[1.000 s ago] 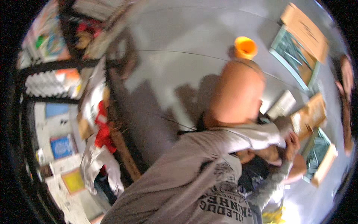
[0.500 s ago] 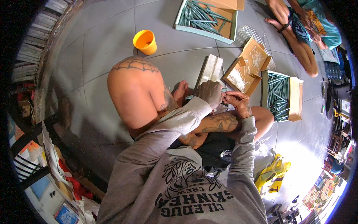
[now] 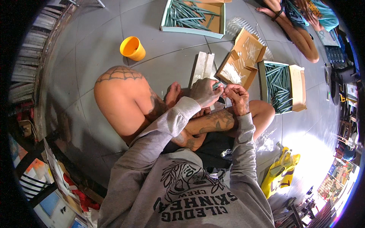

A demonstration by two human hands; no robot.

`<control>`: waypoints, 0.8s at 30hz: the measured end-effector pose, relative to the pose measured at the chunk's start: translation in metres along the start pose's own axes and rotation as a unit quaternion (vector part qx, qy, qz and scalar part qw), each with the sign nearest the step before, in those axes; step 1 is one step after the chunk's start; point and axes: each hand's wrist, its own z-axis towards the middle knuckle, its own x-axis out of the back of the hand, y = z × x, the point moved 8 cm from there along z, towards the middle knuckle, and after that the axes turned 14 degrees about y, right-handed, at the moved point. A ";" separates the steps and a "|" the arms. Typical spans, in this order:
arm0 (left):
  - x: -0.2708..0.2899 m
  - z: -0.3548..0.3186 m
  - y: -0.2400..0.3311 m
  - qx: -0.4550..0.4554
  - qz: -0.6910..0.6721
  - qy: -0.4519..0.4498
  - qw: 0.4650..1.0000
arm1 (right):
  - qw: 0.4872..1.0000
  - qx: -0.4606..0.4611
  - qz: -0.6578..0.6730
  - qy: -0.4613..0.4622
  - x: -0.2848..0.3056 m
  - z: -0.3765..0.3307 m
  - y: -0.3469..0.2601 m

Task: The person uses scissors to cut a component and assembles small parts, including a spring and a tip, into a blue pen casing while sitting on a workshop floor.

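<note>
Held in my left hand (image 3: 204, 93), fingers closed round it, is a slim green pen (image 3: 217, 85), with only a short end showing. Beside that end, my right hand (image 3: 238, 98) has its thumb and fingertips pinched together; whatever small piece they hold is too little to make out. Both hands are in front of my crossed legs. Just beyond the left hand lies a pale grooved block (image 3: 203, 64). An open brown cardboard box (image 3: 249, 78) with small clear pieces stands beyond the right hand.
Green pens fill an open box (image 3: 299, 88) at the right and another box (image 3: 192, 32) at the far side. A yellow cup (image 3: 133, 48) stands at the left. Clear ridged plastic (image 3: 236, 24) lies behind the brown box. Another person's hand (image 3: 314, 19) shows far right; a yellow bag (image 3: 279, 174) lies near right.
The view has turned, so floor objects appear further left. My left hand has turned, and the pen that lay across it now shows only a short end toward my right fingers.
</note>
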 end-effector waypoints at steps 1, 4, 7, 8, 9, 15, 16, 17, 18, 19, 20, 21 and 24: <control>0.000 0.000 0.001 0.001 0.006 -0.001 1.000 | 1.000 0.001 0.001 0.001 0.000 0.000 0.000; 0.002 0.000 0.006 0.007 -0.005 -0.003 1.000 | 1.000 -0.001 0.009 0.005 0.001 0.000 -0.001; 0.004 -0.003 0.010 0.018 -0.032 -0.010 0.999 | 1.000 -0.007 0.011 0.016 0.001 0.000 0.000; 0.004 -0.003 0.011 0.020 -0.014 -0.018 1.000 | 1.000 -0.006 0.017 0.018 0.001 0.000 -0.001; 0.003 -0.003 0.008 0.032 0.008 -0.037 0.999 | 1.000 -0.001 0.007 0.021 0.000 0.001 -0.003; 0.002 -0.003 -0.012 0.024 0.258 -0.086 0.962 | 0.979 0.064 -0.191 0.029 -0.026 0.043 -0.034; 0.006 -0.001 -0.009 0.013 0.252 -0.045 0.967 | 0.975 0.074 -0.210 -0.021 -0.039 0.054 -0.041; 0.012 0.003 -0.006 0.001 0.249 0.000 0.969 | 0.971 0.069 -0.226 -0.034 -0.050 0.065 -0.043; 0.015 0.005 -0.007 0.013 0.247 0.012 0.969 | 0.968 0.085 -0.229 -0.062 -0.063 0.072 -0.048; 0.023 0.009 -0.006 0.030 0.181 0.057 0.981 | 0.950 0.148 -0.265 -0.077 -0.073 0.073 -0.057; 0.027 0.012 -0.009 0.069 0.114 0.066 0.989 | 0.925 0.220 -0.294 -0.097 -0.085 0.071 -0.064; 0.031 0.014 -0.009 0.098 0.035 0.088 0.991 | 0.922 0.218 -0.311 -0.083 -0.084 0.068 -0.066; 0.040 0.016 -0.003 0.114 -0.087 0.133 0.981 | 0.972 0.133 -0.186 -0.059 -0.075 0.048 -0.056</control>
